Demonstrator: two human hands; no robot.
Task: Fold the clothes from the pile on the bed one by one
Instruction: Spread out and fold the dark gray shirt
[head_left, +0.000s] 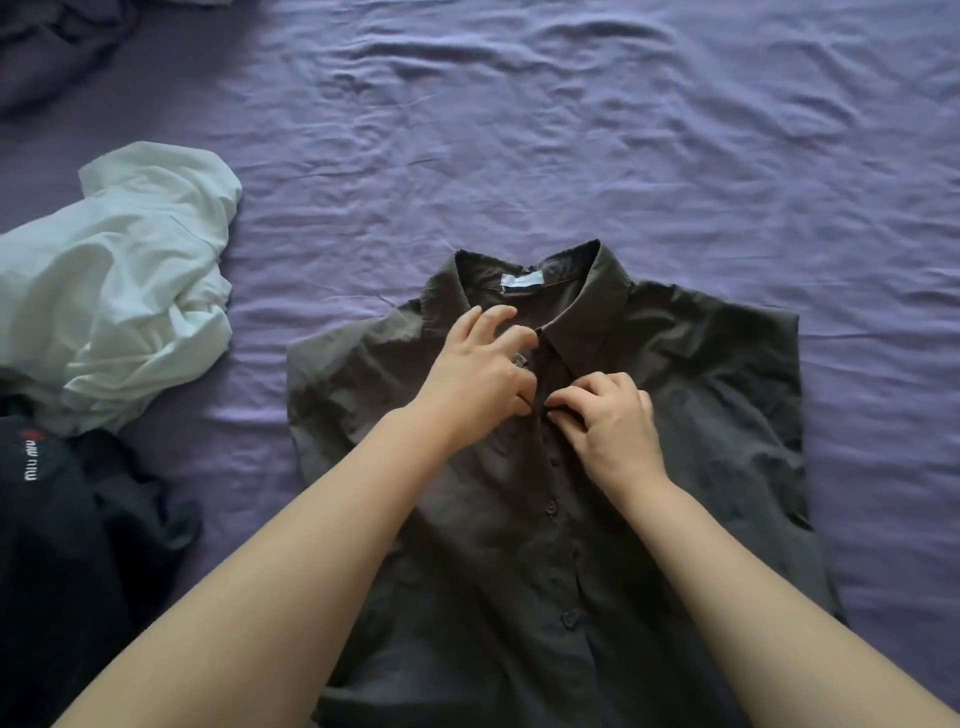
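Shirt (675, 441), dark grey and collared, lies flat, front up, on the purple bed (571, 130) right before you. Your left hand (478, 374) and right hand (608, 421) meet at the button placket just below the collar, each grip pinching the fabric. White garment (114, 280) and dark clothes (67, 545) sit piled at left.

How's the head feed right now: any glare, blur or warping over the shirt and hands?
Head view: soft, even light, no glare and only faint shadows; the dark grey shirt and both hands, left hand and right hand, are sharp enough, though its dark buttons barely stand out; wide-angle stretch enlarges the forearms at the bottom edge; the white garment is bright, but its folds still show.
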